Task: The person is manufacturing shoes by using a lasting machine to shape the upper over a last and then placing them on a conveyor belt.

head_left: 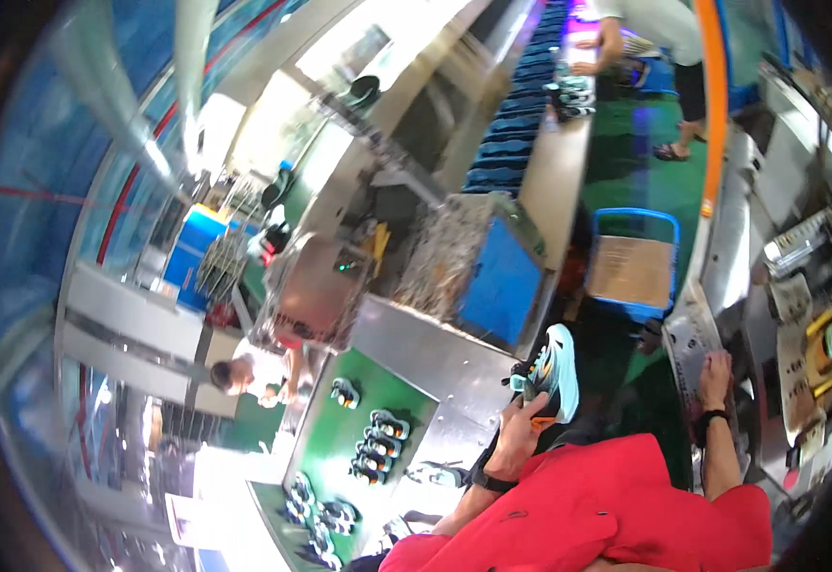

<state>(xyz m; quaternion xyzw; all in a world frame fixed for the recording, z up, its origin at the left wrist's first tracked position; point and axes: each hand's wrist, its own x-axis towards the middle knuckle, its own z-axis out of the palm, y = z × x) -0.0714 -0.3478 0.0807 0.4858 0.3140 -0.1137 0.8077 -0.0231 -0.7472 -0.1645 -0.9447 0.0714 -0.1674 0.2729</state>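
My left hand (519, 426), with a dark band on its wrist, grips a sneaker (561, 367) by its dark and orange heel end. The shoe has a pale blue sole and a white, black and orange upper; it is tilted with the toe pointing away from me. Off to the right, my right hand (715, 377) rests at the edge of a light metal machine panel (688, 345). Its fingers look stretched out over the panel, and no object shows in them.
Several sneakers (378, 446) sit on a green-topped table (325, 424) at left. Ahead are a blue-sided machine (502, 281) and a conveyor (516, 124). A blue-framed cart (633, 270) stands at right. Other people work at far right (659, 24) and left (244, 370).
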